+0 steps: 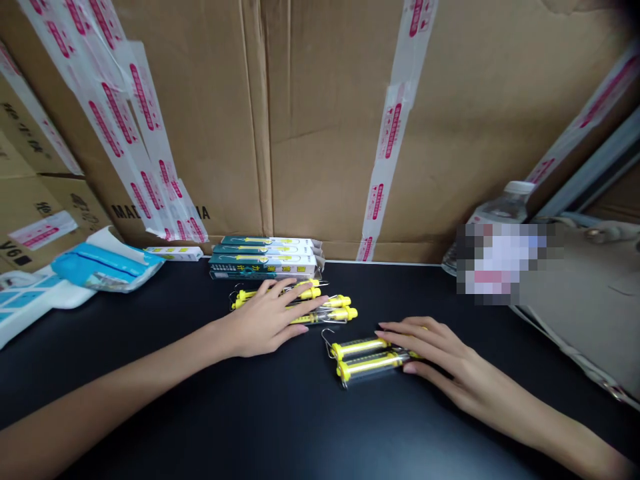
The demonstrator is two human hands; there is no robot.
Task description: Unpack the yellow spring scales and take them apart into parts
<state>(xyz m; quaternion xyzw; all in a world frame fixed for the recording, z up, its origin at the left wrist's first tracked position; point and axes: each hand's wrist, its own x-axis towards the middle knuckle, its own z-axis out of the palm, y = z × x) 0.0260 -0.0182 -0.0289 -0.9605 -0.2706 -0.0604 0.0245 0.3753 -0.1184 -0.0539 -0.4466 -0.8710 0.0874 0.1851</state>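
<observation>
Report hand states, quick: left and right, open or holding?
Left hand: open, palm down over the far scales.
Right hand: over one end of the near scales; whether gripping cannot be told.

A black tabletop [310, 440] extended across the view, its far edge running along a brown cardboard panel [325, 113] that stood like a wall and bore vertical creases. Strips of white tape with red print [393, 127] slanted down the panel, several overlapping toward the left end of that edge. Farther left stood a second cardboard surface [30, 220], printed in black. A grayish bar [595, 167] sloped beyond the table's far right. Diffuse light produced a soft sheen toward the near edge.
</observation>
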